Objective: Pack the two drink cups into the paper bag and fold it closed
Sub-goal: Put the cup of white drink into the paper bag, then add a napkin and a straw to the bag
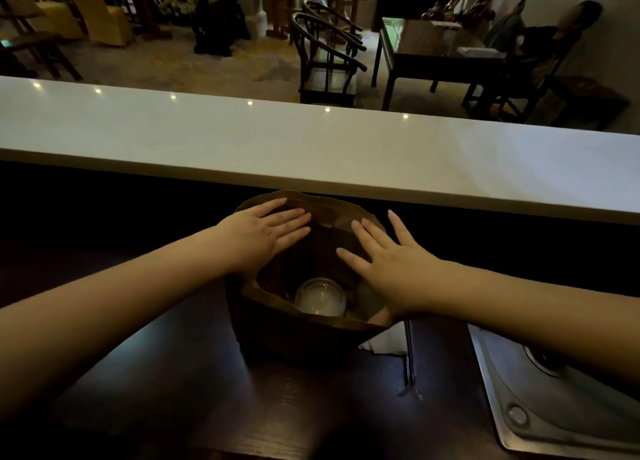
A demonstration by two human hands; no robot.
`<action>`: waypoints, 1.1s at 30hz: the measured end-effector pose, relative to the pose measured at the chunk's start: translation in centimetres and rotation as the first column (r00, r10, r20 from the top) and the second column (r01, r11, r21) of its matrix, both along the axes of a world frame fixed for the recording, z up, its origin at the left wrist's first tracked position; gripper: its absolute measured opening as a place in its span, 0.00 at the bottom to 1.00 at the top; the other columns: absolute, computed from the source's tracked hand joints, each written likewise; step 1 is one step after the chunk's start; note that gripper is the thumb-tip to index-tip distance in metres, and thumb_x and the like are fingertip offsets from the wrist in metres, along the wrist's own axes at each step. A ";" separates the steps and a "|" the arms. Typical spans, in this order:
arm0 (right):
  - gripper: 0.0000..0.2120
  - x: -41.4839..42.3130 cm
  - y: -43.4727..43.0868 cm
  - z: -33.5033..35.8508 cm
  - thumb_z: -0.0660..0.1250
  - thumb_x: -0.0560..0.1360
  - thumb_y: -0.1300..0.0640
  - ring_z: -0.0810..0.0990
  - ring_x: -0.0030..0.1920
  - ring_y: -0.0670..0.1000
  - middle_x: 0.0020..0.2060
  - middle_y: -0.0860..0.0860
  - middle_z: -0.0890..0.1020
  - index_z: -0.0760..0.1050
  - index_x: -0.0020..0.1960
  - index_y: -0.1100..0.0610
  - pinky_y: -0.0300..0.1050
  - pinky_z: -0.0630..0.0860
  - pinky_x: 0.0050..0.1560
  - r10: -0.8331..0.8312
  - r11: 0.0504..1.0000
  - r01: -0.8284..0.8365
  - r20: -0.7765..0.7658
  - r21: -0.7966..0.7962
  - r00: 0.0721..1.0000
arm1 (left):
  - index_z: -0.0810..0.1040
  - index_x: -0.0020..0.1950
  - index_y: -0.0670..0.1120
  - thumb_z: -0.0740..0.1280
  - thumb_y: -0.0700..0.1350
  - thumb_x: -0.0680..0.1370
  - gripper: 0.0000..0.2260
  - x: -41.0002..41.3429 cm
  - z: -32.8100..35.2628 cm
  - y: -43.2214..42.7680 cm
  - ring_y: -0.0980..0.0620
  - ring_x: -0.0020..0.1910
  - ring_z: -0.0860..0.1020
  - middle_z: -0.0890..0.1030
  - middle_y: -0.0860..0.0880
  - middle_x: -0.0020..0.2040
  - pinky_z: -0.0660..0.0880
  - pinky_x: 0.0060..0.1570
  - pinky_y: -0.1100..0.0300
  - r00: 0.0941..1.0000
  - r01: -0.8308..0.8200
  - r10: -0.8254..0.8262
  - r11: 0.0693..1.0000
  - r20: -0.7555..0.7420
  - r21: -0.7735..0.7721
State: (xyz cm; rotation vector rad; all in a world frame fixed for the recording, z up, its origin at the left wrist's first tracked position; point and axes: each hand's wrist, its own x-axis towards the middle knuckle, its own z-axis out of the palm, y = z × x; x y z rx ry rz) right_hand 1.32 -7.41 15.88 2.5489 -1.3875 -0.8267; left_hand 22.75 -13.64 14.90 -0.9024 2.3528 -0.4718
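Note:
A brown paper bag [294, 335] stands upright on the dark wooden counter, its mouth open toward me. Inside it I see the clear domed lid of one drink cup [320, 298]; a second cup [369, 300] shows dimly to its right, partly hidden by my right hand. My left hand [266, 231] lies flat with fingers spread on the bag's far top flap. My right hand [388, 262] rests flat, fingers apart, on the bag's right side and rim. Neither hand grips anything.
A long white countertop [311, 148] runs across just behind the bag. A steel sink [554, 390] sits at the right. A white napkin [384, 342] and a dark straw [409, 355] lie right of the bag. Chairs and tables stand beyond the counter.

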 end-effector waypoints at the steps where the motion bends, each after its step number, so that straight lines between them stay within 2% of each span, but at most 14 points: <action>1: 0.52 -0.2 0.1 0.2 0.61 0.66 0.30 0.35 0.74 0.62 0.74 0.65 0.37 0.37 0.75 0.53 0.67 0.32 0.69 -0.005 1.000 0.004 0.027 0.020 1.000 | 0.33 0.73 0.45 0.63 0.67 0.69 0.51 -0.1 0.4 0.1 0.48 0.74 0.35 0.34 0.45 0.75 0.28 0.66 0.51 1.000 -0.021 0.021 1.000 0.003 0.018; 4: 0.50 -1.1 0.6 0.7 0.61 0.68 0.31 0.33 0.74 0.59 0.75 0.61 0.37 0.38 0.76 0.52 0.63 0.32 0.70 -0.005 0.998 -0.004 0.158 0.060 0.987 | 0.32 0.73 0.45 0.63 0.71 0.65 0.54 -0.4 1.8 1.2 0.49 0.74 0.34 0.35 0.45 0.75 0.29 0.68 0.53 0.997 -0.078 0.080 0.993 -0.014 0.094; 6: 0.45 -2.7 1.0 1.1 0.60 0.70 0.33 0.33 0.75 0.55 0.76 0.56 0.38 0.41 0.76 0.50 0.57 0.32 0.71 0.020 0.997 -0.041 0.300 0.062 0.954 | 0.34 0.73 0.47 0.61 0.69 0.69 0.49 -0.6 2.9 2.7 0.50 0.75 0.36 0.37 0.47 0.76 0.34 0.71 0.54 0.986 -0.139 0.151 0.980 -0.075 0.141; 8: 0.40 -4.8 1.4 1.4 0.60 0.72 0.36 0.36 0.75 0.49 0.77 0.50 0.42 0.46 0.76 0.48 0.49 0.37 0.73 0.035 0.996 -0.073 0.489 0.060 0.871 | 0.42 0.75 0.51 0.58 0.66 0.73 0.39 -1.0 3.8 5.1 0.51 0.76 0.46 0.47 0.49 0.78 0.44 0.73 0.56 0.945 -0.205 0.234 0.968 -0.228 0.145; 10: 0.34 -7.5 1.7 1.1 0.62 0.73 0.40 0.45 0.75 0.45 0.76 0.46 0.51 0.54 0.74 0.48 0.41 0.46 0.73 -0.029 0.997 -0.030 0.681 0.074 0.732 | 0.60 0.73 0.51 0.57 0.61 0.75 0.28 -1.9 3.9 8.4 0.51 0.71 0.66 0.68 0.48 0.72 0.63 0.68 0.55 0.773 -0.236 0.213 0.971 -0.597 0.040; 12: 0.29 -10.2 1.6 -0.2 0.65 0.74 0.45 0.57 0.73 0.45 0.73 0.47 0.62 0.61 0.72 0.50 0.36 0.54 0.69 -0.124 0.992 0.071 0.774 0.102 0.621 | 0.74 0.62 0.49 0.59 0.55 0.75 0.19 -4.0 3.5 12.2 0.50 0.54 0.78 0.81 0.48 0.56 0.75 0.53 0.54 0.440 -0.237 0.102 0.971 -0.892 -0.006; 13: 0.26 -11.4 1.4 -1.3 0.66 0.74 0.48 0.63 0.70 0.46 0.70 0.48 0.67 0.64 0.70 0.51 0.34 0.57 0.66 -0.181 0.983 0.125 0.783 0.132 0.596 | 0.77 0.58 0.49 0.59 0.53 0.75 0.16 -5.6 2.8 14.0 0.52 0.50 0.79 0.82 0.50 0.51 0.76 0.50 0.56 0.303 -0.189 0.074 0.982 -0.950 0.016; 15: 0.23 -13.4 0.9 -4.2 0.67 0.75 0.53 0.70 0.66 0.49 0.66 0.52 0.73 0.67 0.68 0.55 0.33 0.62 0.62 -0.325 0.945 0.228 0.749 0.234 0.578 | 0.78 0.55 0.51 0.61 0.50 0.75 0.12 -9.3 0.5 16.6 0.57 0.47 0.77 0.81 0.54 0.47 0.73 0.48 0.63 0.197 -0.065 0.114 0.993 -0.974 0.103; 18: 0.20 -15.6 0.3 -9.3 0.66 0.75 0.56 0.74 0.62 0.53 0.63 0.56 0.76 0.70 0.66 0.59 0.39 0.67 0.61 -0.506 0.863 0.342 0.663 0.373 0.552 | 0.76 0.56 0.52 0.61 0.51 0.75 0.12 -15.7 -3.8 17.0 0.58 0.50 0.75 0.80 0.54 0.50 0.73 0.50 0.64 0.225 -0.027 0.322 0.946 -0.920 0.324; 20: 0.19 -16.3 -0.2 -12.4 0.65 0.76 0.57 0.75 0.62 0.54 0.62 0.58 0.77 0.70 0.65 0.60 0.42 0.68 0.61 -0.567 0.824 0.380 0.629 0.421 0.532 | 0.73 0.61 0.50 0.60 0.50 0.77 0.14 -19.2 -7.6 15.2 0.54 0.57 0.72 0.77 0.51 0.57 0.70 0.56 0.60 0.291 -0.130 0.491 0.870 -0.821 0.475; 22: 0.18 -16.4 -0.6 -15.0 0.64 0.76 0.58 0.75 0.62 0.55 0.62 0.58 0.77 0.70 0.65 0.61 0.42 0.68 0.61 -0.595 0.804 0.390 0.612 0.449 0.520 | 0.69 0.64 0.47 0.59 0.49 0.78 0.16 -21.8 -11.6 12.9 0.49 0.60 0.69 0.74 0.46 0.61 0.68 0.57 0.57 0.371 -0.288 0.611 0.791 -0.699 0.539; 25: 0.17 -16.3 -1.2 -18.0 0.62 0.77 0.60 0.76 0.61 0.57 0.61 0.59 0.78 0.70 0.66 0.60 0.44 0.69 0.59 -0.611 0.792 0.384 0.609 0.476 0.506 | 0.66 0.63 0.43 0.60 0.51 0.77 0.18 -23.9 -16.0 10.8 0.44 0.61 0.68 0.71 0.41 0.61 0.68 0.57 0.52 0.402 -0.473 0.722 0.690 -0.563 0.547; 28: 0.16 -16.3 -1.8 -19.6 0.58 0.78 0.62 0.78 0.57 0.60 0.59 0.62 0.79 0.70 0.65 0.60 0.47 0.71 0.55 -0.626 0.778 0.408 0.649 0.478 0.433 | 0.65 0.62 0.40 0.61 0.52 0.77 0.20 -24.7 -18.6 9.8 0.42 0.60 0.67 0.69 0.40 0.61 0.67 0.58 0.52 0.424 -0.585 0.743 0.661 -0.518 0.471; 33: 0.17 -16.4 -2.5 -21.2 0.57 0.77 0.63 0.80 0.51 0.62 0.54 0.64 0.80 0.70 0.65 0.59 0.43 0.71 0.44 -0.661 0.733 0.441 0.693 0.517 0.288 | 0.67 0.59 0.40 0.54 0.38 0.79 0.10 -25.3 -19.3 8.5 0.43 0.58 0.70 0.70 0.40 0.61 0.70 0.52 0.54 0.460 -0.654 0.729 0.664 -0.507 0.362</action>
